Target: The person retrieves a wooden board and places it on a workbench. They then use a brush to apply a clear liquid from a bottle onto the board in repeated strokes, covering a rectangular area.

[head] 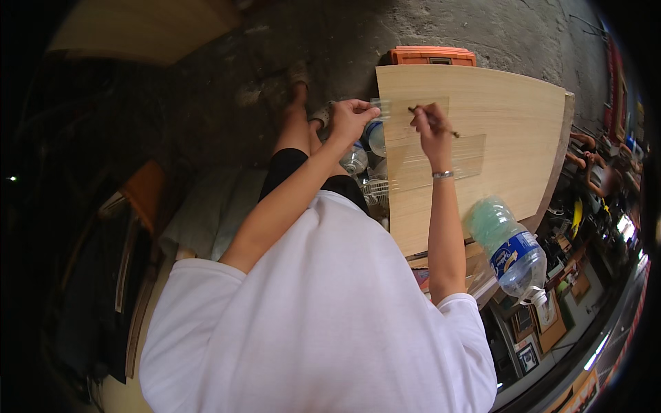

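Note:
My left hand [352, 120] pinches the near end of a narrow clear plastic or glass strip [382, 106], which extends over the edge of a pale wooden board [506, 113]. In my right hand [433, 126] is a thin dark pen-like tool [455, 134], its tip pointing toward the strip's side of the board. Under and beside my right forearm, a second clear sheet [469, 155] lies flat on the wood. A large clear plastic bottle with a blue label [516, 253] rests on its side at the board's right-hand corner.
An orange toolbox [434, 56] sits by the board's far edge. Beneath the near edge are plastic bottles [354, 160] and a white wire rack or basket [376, 192]. Another wooden board [144, 28] is at upper left. Other people [599, 173] are at far right.

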A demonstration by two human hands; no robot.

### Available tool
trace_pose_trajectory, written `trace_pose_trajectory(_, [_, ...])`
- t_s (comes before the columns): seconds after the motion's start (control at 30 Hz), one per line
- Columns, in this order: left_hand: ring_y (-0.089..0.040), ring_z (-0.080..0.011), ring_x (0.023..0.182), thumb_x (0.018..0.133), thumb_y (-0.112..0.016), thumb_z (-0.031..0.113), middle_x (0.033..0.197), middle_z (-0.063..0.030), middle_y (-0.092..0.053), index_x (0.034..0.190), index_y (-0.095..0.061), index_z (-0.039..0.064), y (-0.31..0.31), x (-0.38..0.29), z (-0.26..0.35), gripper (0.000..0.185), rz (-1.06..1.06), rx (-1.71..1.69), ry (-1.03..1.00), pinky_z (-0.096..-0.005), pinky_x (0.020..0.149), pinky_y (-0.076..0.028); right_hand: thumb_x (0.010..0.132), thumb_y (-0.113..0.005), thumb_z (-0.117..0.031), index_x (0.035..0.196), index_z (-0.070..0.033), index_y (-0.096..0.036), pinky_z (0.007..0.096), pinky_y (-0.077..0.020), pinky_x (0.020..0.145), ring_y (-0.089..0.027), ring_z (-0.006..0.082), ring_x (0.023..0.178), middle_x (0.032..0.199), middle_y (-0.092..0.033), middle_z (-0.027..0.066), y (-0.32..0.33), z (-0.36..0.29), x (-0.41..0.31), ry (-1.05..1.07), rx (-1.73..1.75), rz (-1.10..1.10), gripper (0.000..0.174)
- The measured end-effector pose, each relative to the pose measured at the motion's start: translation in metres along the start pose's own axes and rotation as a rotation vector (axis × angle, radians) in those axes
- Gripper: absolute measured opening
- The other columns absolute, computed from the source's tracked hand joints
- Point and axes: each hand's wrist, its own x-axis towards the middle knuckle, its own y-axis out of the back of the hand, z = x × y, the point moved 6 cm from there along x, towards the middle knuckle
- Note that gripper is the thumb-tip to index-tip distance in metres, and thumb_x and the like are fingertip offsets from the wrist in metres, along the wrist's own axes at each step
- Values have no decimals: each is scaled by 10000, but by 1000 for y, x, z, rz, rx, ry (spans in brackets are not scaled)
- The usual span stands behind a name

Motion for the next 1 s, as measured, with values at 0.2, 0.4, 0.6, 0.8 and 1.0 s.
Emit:
trace_pose_trajectory(0.2, [-652, -97, 774, 814, -804, 125, 868, -65, -724, 979, -711, -46, 34, -5, -10, 255, -39, 62, 8, -234, 720, -522, 986, -592, -110, 1009, 2, -604, 217, -481, 621, -608, 89, 697, 794, -673, 64, -18, 21, 20, -31, 328, 54, 115])
trace_pose_trajectory(0.4, [-653, -96, 772, 822, -798, 97, 871, -57, -722, 969, -714, -36, 30, -8, -9, 216, -79, -84, 27, -225, 726, -520, 987, -591, -118, 1029, -1, -602, 217, -503, 626, -634, 101, 707, 797, -678, 70, -19, 23, 16, -66, 381, 97, 125])
trace_pose_trajectory(0.6, [-655, -107, 759, 811, -794, 62, 863, -85, -723, 952, -710, -68, -3, -3, -3, 210, 49, -46, 34, -225, 712, -519, 971, -602, -82, 979, 13, -603, 219, -508, 608, -653, 107, 695, 805, -691, 75, -8, 10, 13, -32, 189, 100, 95])
trace_pose_trajectory(0.8, [-652, -109, 745, 800, -796, 57, 848, -97, -723, 934, -713, -84, -17, -5, -7, 212, 136, 33, 31, -227, 688, -519, 934, -632, -49, 932, 15, -580, 254, -484, 609, -640, 142, 659, 739, -655, 118, -16, -12, 17, 89, -190, -42, 83])
trace_pose_trajectory(1.0, [-650, -109, 723, 786, -812, 82, 830, -99, -726, 920, -719, -74, -15, -5, -2, 226, 107, 95, 40, -236, 669, -521, 893, -640, -17, 882, -1, -553, 301, -482, 603, -627, 263, 633, 724, -624, 155, -21, -23, 27, 155, -253, -85, 90])
